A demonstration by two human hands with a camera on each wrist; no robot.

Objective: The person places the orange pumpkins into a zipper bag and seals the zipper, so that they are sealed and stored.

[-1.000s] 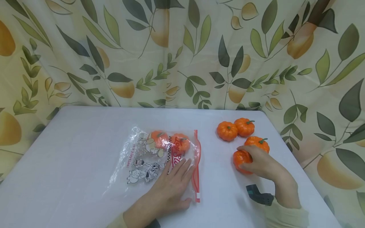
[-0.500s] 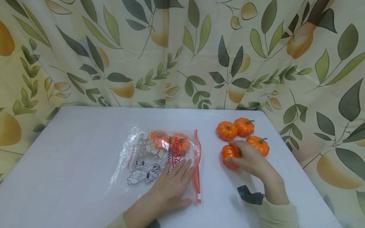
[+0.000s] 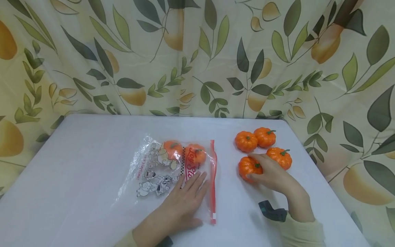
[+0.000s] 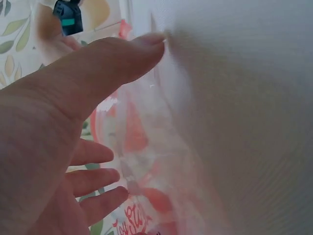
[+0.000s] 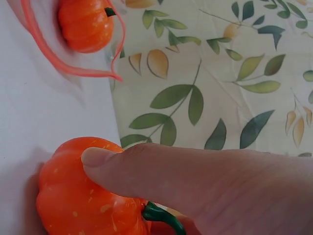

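My right hand [image 3: 271, 172] holds a small orange toy pumpkin [image 3: 247, 167], fingers behind it and thumb in front. In the right wrist view my thumb lies across this ribbed pumpkin [image 5: 78, 191], beside its green stem. A clear printed zip bag [image 3: 154, 171] with a red zip edge lies flat to the left. Two more pumpkins show through its plastic, one of them [image 3: 197, 156] near the zip. On the bag's near part rests my left hand [image 3: 186, 202], fingers spread and straight. In the right wrist view the bag's red edges [image 5: 51, 61] stand parted around a pumpkin [image 5: 85, 24].
Behind the held pumpkin, two pumpkins [image 3: 246, 141] [image 3: 264, 137] sit side by side. Another pumpkin [image 3: 279, 157] stands just right of my right hand. A leaf-patterned curtain [image 3: 197, 68] hangs behind the white table [image 3: 77, 154].
My right hand has brought the pumpkin left, away from the one beside it, and a little farther back. The bag's near zip corner has shifted slightly under my left hand.
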